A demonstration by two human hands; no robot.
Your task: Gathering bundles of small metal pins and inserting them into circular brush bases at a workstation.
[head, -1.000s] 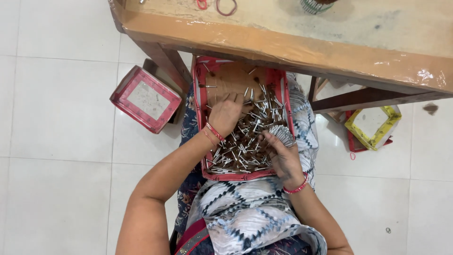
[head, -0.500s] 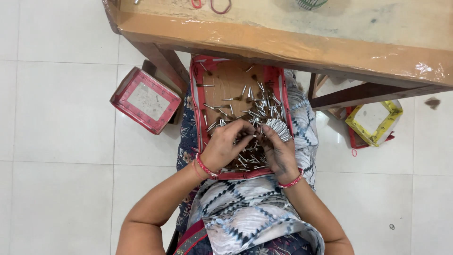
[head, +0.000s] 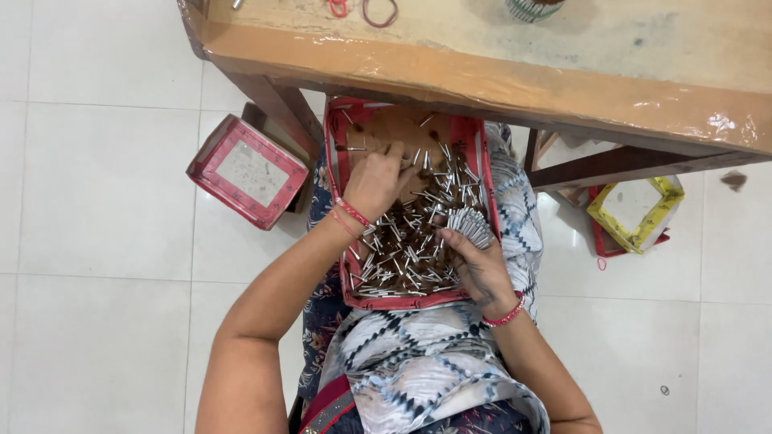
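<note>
**A:** What's being seen around the lap here? A wooden table [head: 563, 72] is hanging over the far end of the red tray [head: 402, 301], so that end is being shaded and partly blocked. A red box with a pale inside [head: 248, 170] is being left on the white floor tiles beside the table leg, and a yellow-rimmed box [head: 637, 210] is sitting on the other side. Rubber bands [head: 379, 11] are being cut off by the top edge.

**B:** Yeah, and a lot is being hidden. The small metal pins [head: 402, 249] are piled so thickly that single ones can't really be told apart. Something striped on the tabletop is being cropped too, can't be made out.

**A:** And the hands?

**B:** The left hand [head: 376, 183] is being pressed down into the far part of the pile, fingers curled; whether anything is being pinched can't be told. The right hand [head: 481, 269] is being closed around a neat fan of pins [head: 469, 225], lined up side by side at the tray's right wall. The loose pile is lying between both hands, touching them.
</note>
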